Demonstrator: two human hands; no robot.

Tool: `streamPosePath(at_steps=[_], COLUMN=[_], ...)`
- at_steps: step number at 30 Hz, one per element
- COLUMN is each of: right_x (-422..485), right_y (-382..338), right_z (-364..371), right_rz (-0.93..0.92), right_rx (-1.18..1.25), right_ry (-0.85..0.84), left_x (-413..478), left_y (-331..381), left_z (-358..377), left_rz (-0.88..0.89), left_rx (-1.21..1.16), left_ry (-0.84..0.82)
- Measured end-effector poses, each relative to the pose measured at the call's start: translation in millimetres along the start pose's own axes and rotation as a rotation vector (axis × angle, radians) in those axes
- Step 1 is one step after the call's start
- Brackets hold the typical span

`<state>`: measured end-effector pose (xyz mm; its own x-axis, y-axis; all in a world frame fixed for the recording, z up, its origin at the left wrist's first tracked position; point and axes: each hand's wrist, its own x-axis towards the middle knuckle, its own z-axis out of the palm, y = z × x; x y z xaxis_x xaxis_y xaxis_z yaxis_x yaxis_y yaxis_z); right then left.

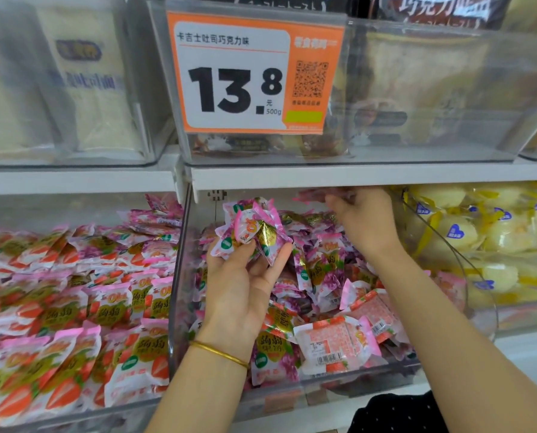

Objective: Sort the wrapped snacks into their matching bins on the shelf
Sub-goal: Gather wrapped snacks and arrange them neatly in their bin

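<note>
White shelf (354, 175), orange price sign (254, 73)

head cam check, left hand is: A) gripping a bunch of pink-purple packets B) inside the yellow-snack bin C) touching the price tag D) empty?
A: the left hand grips a bunch of pink-purple packets above the middle bin. The right hand is at the back of that bin, pinching a blurred purple packet.

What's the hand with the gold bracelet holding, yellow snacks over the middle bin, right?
Not yellow. The head view shows the left hand, with the gold bracelet, holding pink and purple snacks over the middle bin.
</note>
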<state>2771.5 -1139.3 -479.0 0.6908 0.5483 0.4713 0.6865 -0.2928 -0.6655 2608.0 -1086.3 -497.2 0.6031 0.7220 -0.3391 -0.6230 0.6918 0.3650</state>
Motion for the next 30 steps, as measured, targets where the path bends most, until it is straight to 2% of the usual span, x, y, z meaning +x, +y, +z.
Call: streamPosePath(at_steps=[3,8,12,13,15,17,18,20,23,25,30], right_x=[-3.3,-6.8,-6.3,-7.0,-10.4,-13.0,-14.9,-21.4,-30.3,-32.4,-27.8], right_y=[2.3,9.8,9.0,9.4,8.1,0.7,-6.0,-21.3,-29.0,-27.7,-21.6], right_z=[7.5,10.0,7.9,8.0,6.7,3.0,1.3,-1.4,1.0,2.9,-0.9], right_rz=[-0.136,-0.14,-0.112,-0.11,-0.137,-0.075,0.0,0.132,0.143,0.101,0.061], right_rx=[-0.298,-0.622,-0.643,-0.623,-0.504,-0.178,0.039,0.37,0.438,0.437,0.46], right_ry=[-0.025,-0.351,-0.537,-0.522,-0.32,-0.116,-0.113,-0.291,-0.578,-0.596,-0.512], left_x=[1.7,1.8,0.2,-0.2,-1.0,-1.5,-1.7,-2.0,-4.3,-5.5,-8.0], left_y=[0.2,-0.2,-0.5,-0.4,-0.1,0.2,0.2,-0.6,-3.3,-3.7,-1.1], left_z=[-1.8,-1.8,-0.3,-0.1,0.1,-0.4,-0.8,-1.5,-0.6,-0.6,-2.0], left_rz=[-0.001,-0.003,-0.014,-0.016,-0.024,-0.036,-0.04,-0.045,-0.054,-0.051,-0.108], left_rx=[-0.014,0.005,0.011,0.014,0.016,0.013,0.014,0.044,0.132,0.169,0.194], left_ry=[0.002,-0.001,-0.012,-0.014,-0.025,-0.042,-0.05,-0.084,-0.152,-0.171,-0.221])
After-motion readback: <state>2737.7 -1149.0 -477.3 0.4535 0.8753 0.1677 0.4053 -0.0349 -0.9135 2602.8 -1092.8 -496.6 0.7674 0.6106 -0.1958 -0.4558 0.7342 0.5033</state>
